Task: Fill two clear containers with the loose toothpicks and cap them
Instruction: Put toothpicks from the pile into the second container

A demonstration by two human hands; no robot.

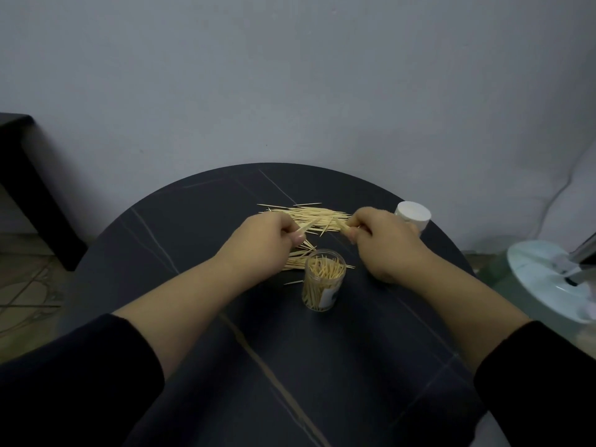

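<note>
Nearest me, between my wrists and a little this side of both hands, the clear container (324, 279) stands upright on the dark table (193, 317). It is uncapped and packed with toothpicks standing on end. My left hand (258, 240) is curled, thumb and fingertips pinching a small bundle of toothpicks (306, 224) whose tips point toward my right hand. My right hand (383, 243) is curled the same way, pinching its own few sticks (340, 224), which point back at the left. The two bundles are near each other but apart. Under and just right of my left hand lies a small scatter (298, 260) of loose sticks, reaching the container's far side. Just beyond both hands' fingertips the main heap of loose toothpicks (309, 211) lies flat on the table. Past my right hand's knuckles stands a white cylinder (413, 214); I cannot tell whether it is a cap or a capped container. Well to the right of that hand, off the table, sits a pale round base (545, 279).
</note>
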